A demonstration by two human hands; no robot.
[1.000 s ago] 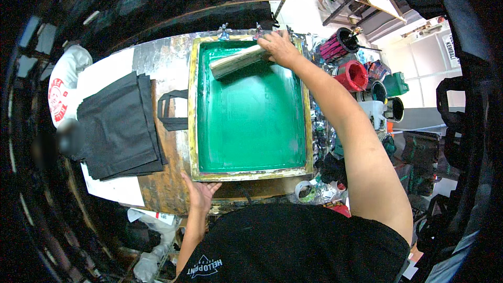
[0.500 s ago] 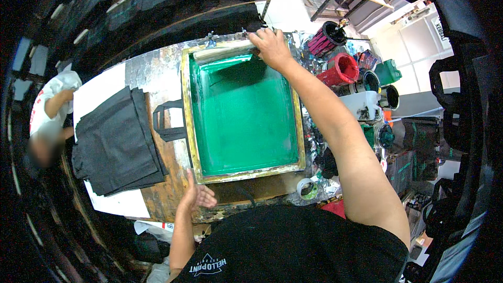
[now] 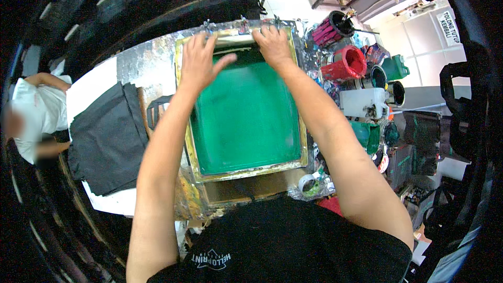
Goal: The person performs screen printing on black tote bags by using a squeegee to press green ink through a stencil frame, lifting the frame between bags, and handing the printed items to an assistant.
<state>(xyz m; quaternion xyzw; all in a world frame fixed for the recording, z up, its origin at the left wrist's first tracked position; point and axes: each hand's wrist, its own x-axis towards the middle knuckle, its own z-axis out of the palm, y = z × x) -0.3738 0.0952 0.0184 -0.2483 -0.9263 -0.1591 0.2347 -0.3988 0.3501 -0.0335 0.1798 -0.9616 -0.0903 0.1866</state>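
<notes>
A screen-printing frame (image 3: 305, 141) with yellowish edges and a green mesh (image 3: 246, 120) lies flat on the table before me. A pale wooden squeegee (image 3: 236, 40) rests across its far end. My right hand (image 3: 273, 47) has its fingers curled over the squeegee's right end. My left hand (image 3: 199, 60) reaches to the far left corner, fingers on or just above the squeegee's left end, thumb stretched out over the mesh. The black handle of a bag (image 3: 152, 111) sticks out left of the frame, partly behind my left forearm.
Black fabric bags (image 3: 107, 139) lie stacked at the left, by a person in a white shirt (image 3: 42, 105). Right of the frame stand a red paint pot (image 3: 340, 64), a pink-streaked black bucket (image 3: 330, 29), a white jug (image 3: 362, 102) and a tape roll (image 3: 308, 184).
My left hand has gone from beside the frame's near left corner up to its far left corner. My right hand stays on the squeegee, which now stands more upright.
</notes>
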